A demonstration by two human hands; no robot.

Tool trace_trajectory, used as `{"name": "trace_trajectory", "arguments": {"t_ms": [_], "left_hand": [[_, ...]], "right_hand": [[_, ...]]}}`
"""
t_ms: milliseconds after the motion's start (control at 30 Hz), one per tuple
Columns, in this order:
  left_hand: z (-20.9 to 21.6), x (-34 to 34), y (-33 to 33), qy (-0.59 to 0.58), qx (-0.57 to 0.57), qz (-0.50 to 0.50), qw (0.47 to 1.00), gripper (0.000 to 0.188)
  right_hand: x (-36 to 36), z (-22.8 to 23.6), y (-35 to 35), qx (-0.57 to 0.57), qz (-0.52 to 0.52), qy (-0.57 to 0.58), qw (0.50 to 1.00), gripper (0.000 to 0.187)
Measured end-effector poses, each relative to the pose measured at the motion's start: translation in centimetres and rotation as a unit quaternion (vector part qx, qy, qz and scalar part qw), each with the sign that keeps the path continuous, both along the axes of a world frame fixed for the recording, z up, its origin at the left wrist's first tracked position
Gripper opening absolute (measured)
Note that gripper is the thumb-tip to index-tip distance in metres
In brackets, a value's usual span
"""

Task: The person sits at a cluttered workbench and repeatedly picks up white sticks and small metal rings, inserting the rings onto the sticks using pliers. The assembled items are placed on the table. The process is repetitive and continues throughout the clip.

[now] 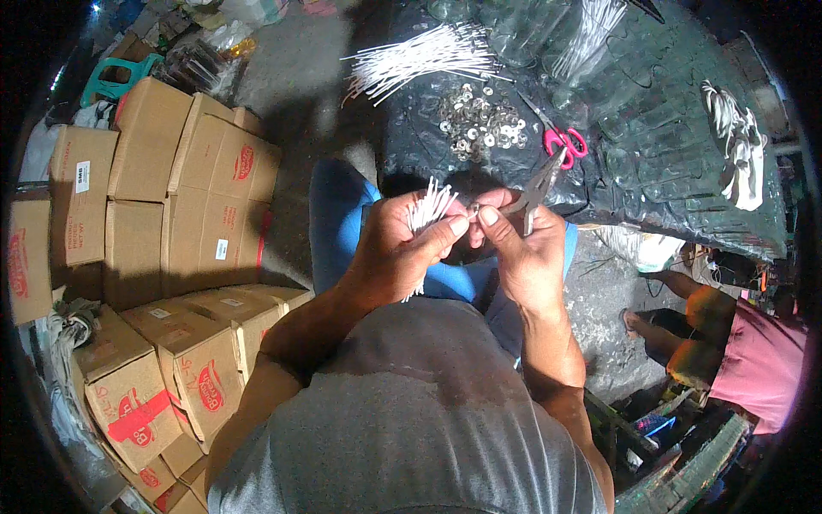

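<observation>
A bundle of thin white candle wicks [431,208] is gripped in my left hand [390,257], fanned out above the thumb. My right hand [529,270] holds metal pliers [539,193], jaws pointing up and away. The fingertips of both hands meet over my lap around a small metal piece [474,210], mostly hidden by the fingers. Beyond them on the black-covered table [411,158] lies a pile of small round metal tabs [479,120]. Pink-handled scissors [563,141] rest just past the pliers' tips. A larger heap of white wicks [419,60] is farther back.
Clear glass jars [634,128] cover the table's right side, with a white cloth glove [741,163] near its edge. More white wicks [591,34] lie at the back. Cardboard boxes [214,171] are stacked to my left. Another person [753,360] in pink is at right.
</observation>
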State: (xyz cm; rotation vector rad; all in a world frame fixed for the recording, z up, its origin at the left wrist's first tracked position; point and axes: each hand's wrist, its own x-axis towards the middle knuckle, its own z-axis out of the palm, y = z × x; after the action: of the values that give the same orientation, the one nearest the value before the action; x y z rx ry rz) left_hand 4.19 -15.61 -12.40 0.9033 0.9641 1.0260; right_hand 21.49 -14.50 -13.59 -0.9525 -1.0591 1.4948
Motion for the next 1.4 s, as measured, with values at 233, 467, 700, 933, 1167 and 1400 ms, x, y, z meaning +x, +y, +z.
{"name": "trace_trajectory", "arguments": {"t_ms": [233, 467, 700, 933, 1167, 1400], "left_hand": [[0.1, 0.2, 0.1, 0.023, -0.003, 0.015, 1.000, 0.011], [-0.9, 0.1, 0.1, 0.078, 0.008, 0.040, 0.996, 0.013], [-1.5, 0.8, -0.3, 0.102, 0.055, 0.071, 0.991, 0.009], [-1.2, 0.6, -0.4, 0.095, 0.048, 0.067, 0.992, 0.009], [-1.1, 0.7, -0.5, 0.087, 0.055, 0.079, 0.992, 0.010], [-1.1, 0.7, -0.3, 0.091, 0.070, 0.073, 0.991, 0.009]], "right_hand": [[-0.1, -0.4, 0.0, 0.005, -0.006, -0.012, 1.000, 0.012], [-0.7, -0.5, -0.7, 0.040, -0.064, -0.106, 0.992, 0.013], [-1.2, -0.9, -0.6, 0.197, -0.116, -0.220, 0.948, 0.012], [-0.9, -1.2, -0.6, 0.098, -0.077, -0.132, 0.983, 0.012], [-1.1, -0.8, -0.7, 0.066, -0.062, -0.118, 0.989, 0.012], [-1.2, -1.2, -0.5, 0.057, -0.046, -0.076, 0.994, 0.012]]}}
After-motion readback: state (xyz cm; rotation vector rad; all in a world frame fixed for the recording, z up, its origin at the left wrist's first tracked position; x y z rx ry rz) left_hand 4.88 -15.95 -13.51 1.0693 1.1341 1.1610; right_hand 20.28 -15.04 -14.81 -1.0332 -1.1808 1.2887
